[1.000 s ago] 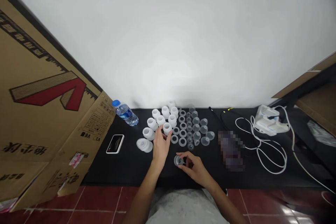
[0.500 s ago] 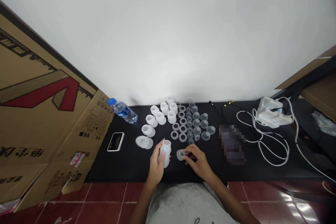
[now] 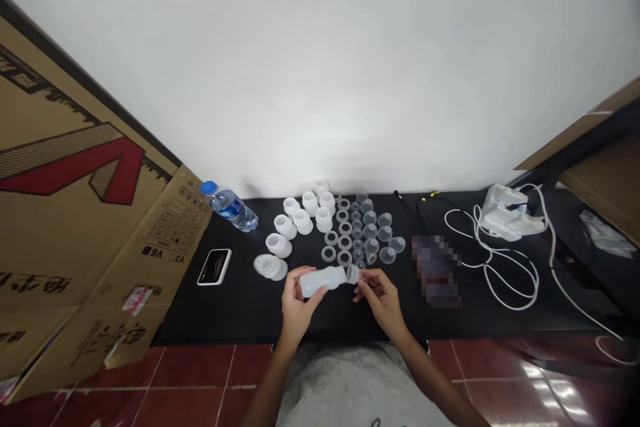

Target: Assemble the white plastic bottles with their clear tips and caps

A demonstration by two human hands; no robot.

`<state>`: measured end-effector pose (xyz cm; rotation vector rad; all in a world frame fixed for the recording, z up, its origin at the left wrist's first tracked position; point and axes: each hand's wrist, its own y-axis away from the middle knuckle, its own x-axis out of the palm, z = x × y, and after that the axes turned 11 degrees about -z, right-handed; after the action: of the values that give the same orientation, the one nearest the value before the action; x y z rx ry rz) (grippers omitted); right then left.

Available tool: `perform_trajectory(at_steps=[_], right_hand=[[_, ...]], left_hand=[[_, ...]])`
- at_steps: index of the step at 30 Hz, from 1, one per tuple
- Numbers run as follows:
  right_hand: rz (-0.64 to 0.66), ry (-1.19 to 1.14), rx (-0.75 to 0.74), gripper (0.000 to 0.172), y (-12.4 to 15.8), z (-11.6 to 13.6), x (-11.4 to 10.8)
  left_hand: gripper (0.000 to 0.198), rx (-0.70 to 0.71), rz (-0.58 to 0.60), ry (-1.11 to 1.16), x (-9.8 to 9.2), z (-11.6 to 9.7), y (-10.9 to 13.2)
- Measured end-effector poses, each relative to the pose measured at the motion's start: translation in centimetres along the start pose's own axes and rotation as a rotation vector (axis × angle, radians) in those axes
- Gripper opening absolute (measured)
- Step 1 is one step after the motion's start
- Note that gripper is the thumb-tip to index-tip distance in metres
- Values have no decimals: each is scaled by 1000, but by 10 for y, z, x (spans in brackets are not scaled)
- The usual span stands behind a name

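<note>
My left hand (image 3: 299,300) is wrapped round a white baby bottle (image 3: 323,279), tipped on its side with its neck pointing right. In my right hand (image 3: 379,296), the fingertips pinch a translucent nipple with its collar ring (image 3: 353,273), held right at the bottle's mouth. Whether the two touch is hard to tell. Several open white bottles (image 3: 286,227) stand beyond my left hand, and one capped bottle (image 3: 271,267) is nearest it. Rows of clear collar rings (image 3: 345,243), small nipples (image 3: 357,233) and clear dome caps (image 3: 371,231) lie on the black table behind my hands.
A water bottle (image 3: 230,206) lies by the cardboard box (image 3: 165,227) at left, with a white-edged device (image 3: 215,267) in front. To the right are a pixelated dark object (image 3: 436,272), a white charger (image 3: 511,212) and looped white cable (image 3: 503,269). The wall closes the back.
My left hand has tipped the bottle from near upright onto its side, neck rightward. My right hand has brought the nipple and ring up to the bottle's mouth. The view has shifted slightly.
</note>
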<state>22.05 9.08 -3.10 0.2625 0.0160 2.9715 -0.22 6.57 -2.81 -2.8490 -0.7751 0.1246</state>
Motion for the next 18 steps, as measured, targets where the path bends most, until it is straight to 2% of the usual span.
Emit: perform_trajectory(at_steps=[6, 12, 18], right_hand=[[-22, -12, 19, 25, 0, 1, -3], [55, 30, -14, 23, 0, 0, -3], [75, 118, -70, 19, 1, -2, -4]], left_hand=[[53, 32, -72, -17, 0, 5, 3], [61, -37, -33, 48, 2, 10, 4], [63, -15, -18, 35, 1, 9, 6]])
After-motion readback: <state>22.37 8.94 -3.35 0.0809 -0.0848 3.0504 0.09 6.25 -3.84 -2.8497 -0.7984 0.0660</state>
